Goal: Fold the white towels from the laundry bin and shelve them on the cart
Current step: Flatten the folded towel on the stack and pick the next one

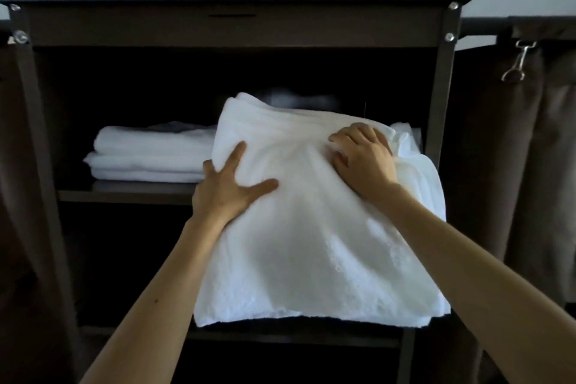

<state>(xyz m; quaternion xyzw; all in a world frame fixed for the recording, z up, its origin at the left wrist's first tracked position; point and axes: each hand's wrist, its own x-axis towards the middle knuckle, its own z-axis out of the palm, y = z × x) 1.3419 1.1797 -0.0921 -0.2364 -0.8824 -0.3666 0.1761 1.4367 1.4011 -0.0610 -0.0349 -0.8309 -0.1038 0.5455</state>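
Observation:
A folded white towel [311, 243] is tilted, its far end inside the dark cart [237, 28] at the upper shelf and its near end hanging out in front. My left hand [229, 185] lies on the towel's left side, thumb and forefinger spread on top and the other fingers hidden at the edge. My right hand [363, 157] presses on the towel's upper right part with bent fingers bunching the cloth. A stack of folded white towels [149, 153] lies on the upper shelf [124, 192] to the left.
The cart's right post [442, 97] stands close to the towel's right edge. Brown fabric bags hang on both sides, the right one [530, 165] with a metal clip [516, 61]. A lower shelf [280, 337] sits under the towel's near end.

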